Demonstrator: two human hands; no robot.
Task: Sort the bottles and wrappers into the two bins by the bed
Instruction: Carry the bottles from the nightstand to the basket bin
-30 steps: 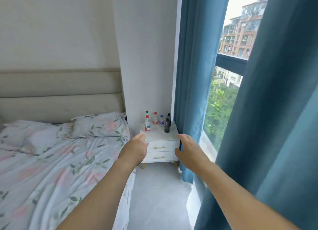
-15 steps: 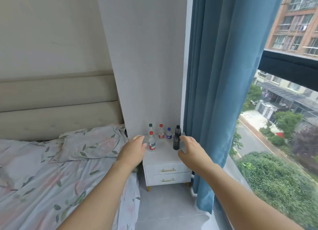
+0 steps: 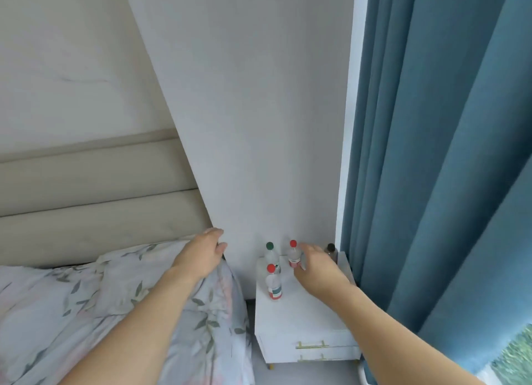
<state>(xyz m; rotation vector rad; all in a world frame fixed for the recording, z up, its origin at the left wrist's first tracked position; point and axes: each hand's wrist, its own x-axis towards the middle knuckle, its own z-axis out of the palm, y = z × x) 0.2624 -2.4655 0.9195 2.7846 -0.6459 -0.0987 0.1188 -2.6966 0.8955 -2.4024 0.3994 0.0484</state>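
The right hand (image 3: 318, 268) has come forward over the nightstand (image 3: 299, 312); its relaxed fingers (image 3: 309, 249) now touch the rear red-capped bottle (image 3: 293, 256), grasping nothing. The left hand (image 3: 201, 255) stays released beside the pillow (image 3: 161, 269).

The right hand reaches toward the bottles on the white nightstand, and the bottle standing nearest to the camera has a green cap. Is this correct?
Not quite. In the head view the nearest bottle has a red cap; the green-capped bottle stands behind it. The right hand does reach toward the bottles on the white nightstand.
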